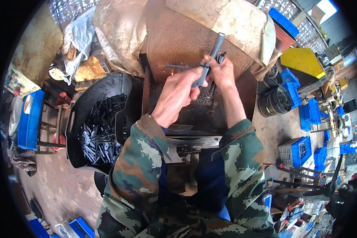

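Note:
In front of me, my left hand [180, 89] is closed on a flat grey metal piece [202, 76] with a small hole near its lower end. Close against it, my right hand [223, 73] curls round several slim dark metal strips [221, 58]. A round grey metal bar [217, 45] sticks up and away from between the hands, tilted right. Whether bar and flat piece are joined is hidden by my fingers. Below the hands lies a dark, wet-looking block [205, 97] on the work surface.
At my left stands a black tub [77, 133] heaped with dark metal strips [99, 139]. A brown stained sheet [172, 39] rises behind the work surface. Black buckets [274, 102] and blue crates [291, 95] stand right. A fan [329, 184] is at lower right.

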Demonstrator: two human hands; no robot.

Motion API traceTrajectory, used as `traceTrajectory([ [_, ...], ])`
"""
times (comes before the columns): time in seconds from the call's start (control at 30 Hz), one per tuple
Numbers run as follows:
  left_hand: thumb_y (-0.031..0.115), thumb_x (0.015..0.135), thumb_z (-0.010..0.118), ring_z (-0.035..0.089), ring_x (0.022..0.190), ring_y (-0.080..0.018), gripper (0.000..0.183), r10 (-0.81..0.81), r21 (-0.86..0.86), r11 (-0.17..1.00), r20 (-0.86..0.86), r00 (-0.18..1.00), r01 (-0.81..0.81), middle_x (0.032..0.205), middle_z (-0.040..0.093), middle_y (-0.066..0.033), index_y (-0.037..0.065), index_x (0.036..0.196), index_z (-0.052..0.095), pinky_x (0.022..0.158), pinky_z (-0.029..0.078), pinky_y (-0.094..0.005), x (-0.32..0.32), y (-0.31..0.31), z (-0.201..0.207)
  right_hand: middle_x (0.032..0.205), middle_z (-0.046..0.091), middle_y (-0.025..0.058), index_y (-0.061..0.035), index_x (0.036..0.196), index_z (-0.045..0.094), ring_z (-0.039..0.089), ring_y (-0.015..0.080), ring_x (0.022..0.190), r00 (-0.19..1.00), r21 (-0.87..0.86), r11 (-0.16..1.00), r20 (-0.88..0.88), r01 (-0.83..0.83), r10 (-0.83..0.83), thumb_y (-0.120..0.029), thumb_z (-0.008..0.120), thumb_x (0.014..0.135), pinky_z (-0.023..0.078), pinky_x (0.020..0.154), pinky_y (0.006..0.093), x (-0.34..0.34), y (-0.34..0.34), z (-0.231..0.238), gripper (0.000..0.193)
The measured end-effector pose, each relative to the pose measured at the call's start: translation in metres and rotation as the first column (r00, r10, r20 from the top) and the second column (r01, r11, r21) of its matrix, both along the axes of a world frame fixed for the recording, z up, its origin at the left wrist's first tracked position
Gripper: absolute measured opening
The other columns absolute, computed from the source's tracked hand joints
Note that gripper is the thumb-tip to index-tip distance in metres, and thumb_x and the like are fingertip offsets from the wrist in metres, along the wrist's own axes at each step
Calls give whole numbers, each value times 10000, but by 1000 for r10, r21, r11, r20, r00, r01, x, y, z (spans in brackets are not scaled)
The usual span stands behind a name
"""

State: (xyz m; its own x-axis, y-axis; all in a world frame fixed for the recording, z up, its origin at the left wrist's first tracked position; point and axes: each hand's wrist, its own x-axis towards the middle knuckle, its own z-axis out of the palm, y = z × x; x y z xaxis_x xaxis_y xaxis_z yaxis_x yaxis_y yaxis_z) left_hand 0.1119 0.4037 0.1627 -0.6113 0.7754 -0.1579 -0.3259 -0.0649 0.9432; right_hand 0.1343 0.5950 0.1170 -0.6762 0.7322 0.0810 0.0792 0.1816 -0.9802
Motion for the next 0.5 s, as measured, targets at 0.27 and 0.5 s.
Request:
traceTrajectory([
  [0.27,62,957,566,374,631,-31,185,-476,254,840,-81,876,480,803,468,57,-19,1122,580,565,304,-189,53,-26,46,758,652,87,10,1006,614,629,168,508,1000,30,1000,28,2,-3,-262,749,898,509,472,327,-1,8,-20,322],
  [0.5,595,455,973,536,933,-112,1363,-894,681,19,-316,318,732,1184,527,-118,-92,1452,346,852,438,-192,116,-45,73,797,651,83,8,1018,607,600,152,492,1000,43,999,6,25,-25,-241,721,919,501,466,307,6,7,-3,291],
])
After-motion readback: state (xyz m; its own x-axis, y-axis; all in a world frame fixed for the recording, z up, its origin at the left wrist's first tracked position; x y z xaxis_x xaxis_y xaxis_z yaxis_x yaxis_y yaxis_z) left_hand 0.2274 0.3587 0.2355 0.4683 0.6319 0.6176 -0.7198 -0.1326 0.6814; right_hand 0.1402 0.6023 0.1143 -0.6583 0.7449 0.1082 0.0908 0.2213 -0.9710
